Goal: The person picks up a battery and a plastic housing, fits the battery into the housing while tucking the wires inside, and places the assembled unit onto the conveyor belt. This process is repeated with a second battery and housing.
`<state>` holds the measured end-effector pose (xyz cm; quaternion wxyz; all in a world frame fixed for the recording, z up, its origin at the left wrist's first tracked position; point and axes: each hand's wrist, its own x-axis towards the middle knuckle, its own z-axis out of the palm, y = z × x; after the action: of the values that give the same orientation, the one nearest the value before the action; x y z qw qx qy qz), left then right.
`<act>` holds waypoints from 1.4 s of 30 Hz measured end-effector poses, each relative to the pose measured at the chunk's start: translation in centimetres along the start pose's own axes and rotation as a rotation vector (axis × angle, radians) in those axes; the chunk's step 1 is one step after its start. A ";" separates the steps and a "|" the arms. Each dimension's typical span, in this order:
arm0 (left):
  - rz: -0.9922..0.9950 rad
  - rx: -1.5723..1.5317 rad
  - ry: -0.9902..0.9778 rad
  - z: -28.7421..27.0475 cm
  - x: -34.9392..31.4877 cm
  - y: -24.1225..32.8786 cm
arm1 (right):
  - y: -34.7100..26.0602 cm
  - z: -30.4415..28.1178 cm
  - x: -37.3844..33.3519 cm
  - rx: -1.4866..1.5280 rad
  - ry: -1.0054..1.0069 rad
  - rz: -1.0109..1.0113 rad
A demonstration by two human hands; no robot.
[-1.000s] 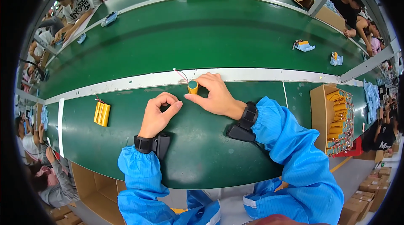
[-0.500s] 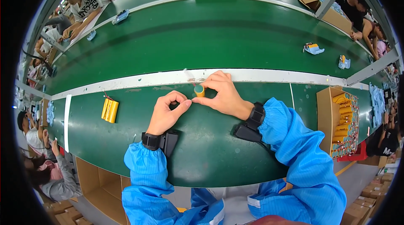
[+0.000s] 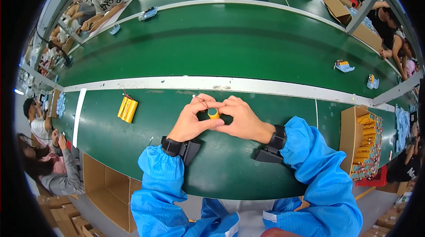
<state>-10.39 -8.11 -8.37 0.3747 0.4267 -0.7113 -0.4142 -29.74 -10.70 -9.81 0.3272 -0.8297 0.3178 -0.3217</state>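
Observation:
A yellow-wrapped battery pack (image 3: 213,113) stands between my hands, its blue-green round end turned toward me; most of it is hidden. My left hand (image 3: 191,119) curls round its left side, with the thumb reaching across in front. My right hand (image 3: 244,121) closes on it from the right, and the fingertips of both hands meet. A thin dark wire with a small white plug (image 3: 195,97) loops over my left fingers. Farther left, a second yellow battery pack (image 3: 128,109) lies on the green bench (image 3: 239,170), its wires pointing away.
At the right stands a cardboard box (image 3: 348,141) full of yellow packs. Beyond the white divider strip (image 3: 177,82), the green belt (image 3: 212,46) carries several blue-wrapped packs, one of them (image 3: 343,65) at the right. An open carton (image 3: 108,188) sits below the bench's left edge. Co-workers sit around.
My left hand has come onto the pack, which my right hand was holding alone. The wire and plug now drape over the left fingers. The whole view has shifted slightly.

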 end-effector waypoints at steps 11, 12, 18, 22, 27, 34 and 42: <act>-0.200 -0.367 0.291 0.0 0.4 -1.4 | 3.0 -7.0 1.9 1.738 0.090 0.419; -0.203 -0.365 0.269 0.0 0.3 -1.5 | 3.3 -7.1 1.9 1.849 0.149 0.506; -0.203 -0.342 0.266 0.0 0.4 -1.7 | 4.7 -6.7 1.4 1.900 0.071 0.451; -0.196 -0.347 0.260 0.1 0.4 -1.9 | 4.9 -7.1 1.3 1.875 0.059 0.438; -0.196 -0.337 0.247 0.2 0.3 -1.9 | 4.8 -6.5 1.2 1.791 0.103 0.458; -0.228 -0.359 0.222 0.0 0.4 -1.7 | 6.1 -5.9 0.8 1.794 -0.027 0.368; -0.282 -0.332 0.116 -0.1 0.2 -1.4 | 4.6 -6.9 1.2 1.832 0.023 0.319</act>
<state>-9.93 -8.72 -9.53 0.4185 0.4774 -0.5439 -0.5487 -35.60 -16.62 -8.82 0.8919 -0.1907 0.0534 -0.4065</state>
